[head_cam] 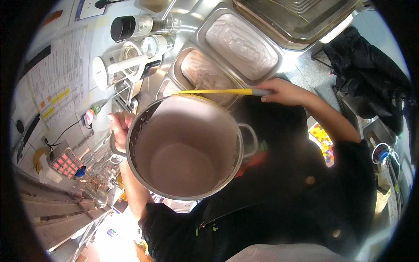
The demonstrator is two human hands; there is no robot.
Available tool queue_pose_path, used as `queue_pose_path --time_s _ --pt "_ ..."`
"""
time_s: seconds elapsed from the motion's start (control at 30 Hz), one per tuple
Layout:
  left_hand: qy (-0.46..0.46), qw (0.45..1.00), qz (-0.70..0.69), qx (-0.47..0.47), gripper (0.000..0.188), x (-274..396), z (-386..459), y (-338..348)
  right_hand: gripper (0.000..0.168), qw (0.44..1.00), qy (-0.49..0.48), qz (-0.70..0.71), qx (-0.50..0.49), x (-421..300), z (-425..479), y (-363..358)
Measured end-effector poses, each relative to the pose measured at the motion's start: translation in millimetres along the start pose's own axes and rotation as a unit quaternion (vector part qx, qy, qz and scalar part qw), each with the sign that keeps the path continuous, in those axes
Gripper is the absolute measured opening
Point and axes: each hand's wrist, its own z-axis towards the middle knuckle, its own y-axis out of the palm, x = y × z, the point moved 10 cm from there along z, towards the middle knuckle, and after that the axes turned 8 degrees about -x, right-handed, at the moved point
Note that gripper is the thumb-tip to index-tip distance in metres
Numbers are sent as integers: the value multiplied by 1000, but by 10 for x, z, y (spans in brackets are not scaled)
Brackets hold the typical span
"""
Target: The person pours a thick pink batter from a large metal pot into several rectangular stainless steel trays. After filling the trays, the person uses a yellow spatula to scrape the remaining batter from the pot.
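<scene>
A large metal pot (183,147) is tipped so its mouth faces the camera; a pale pinkish-brown mixture coats its inside. My left hand (120,128) grips its left loop handle. In my right hand (280,91) is the grey end of a yellow-shafted utensil (222,91), which reaches across the pot's far rim; its tip is hard to make out. Just beyond the rim, a metal pan (188,52) holds a pale brown mixture, partly hidden by the pot and utensil. A second metal pan (226,14) beside it holds a paler, thick mixture with a rippled top.
A large lidded container (294,26) stands at the upper right. Clear jars with a black lid (122,28) and a white lid (100,72) stand at the upper left by the wall. Whisks and other utensils (98,170) are at the left. Black cloth (366,75) hangs at the right.
</scene>
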Motion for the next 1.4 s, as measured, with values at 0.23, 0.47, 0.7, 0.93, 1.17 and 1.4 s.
queue_pose_path --time_s 0.23,0.47,0.7,0.93,1.17,1.4 --pt "8 1000 -26 7 50 -12 -115 -43 22 996 68 -53 5 -162 -191 -93" --pt "48 998 -29 22 52 76 -313 -87 21 986 71 -143 39 -368 -311 -184" --pt "56 997 -30 48 52 152 -655 -128 23 985 61 -156 39 -433 -334 -146" --pt "77 996 -7 54 51 78 -709 -112 29 951 102 -289 47 -596 -421 -210" --pt "70 996 -12 54 50 116 -706 -5 31 922 -15 -373 103 -851 -612 -320" --pt "65 997 -10 33 52 129 -653 28 31 912 -25 -400 87 -738 -604 -363"
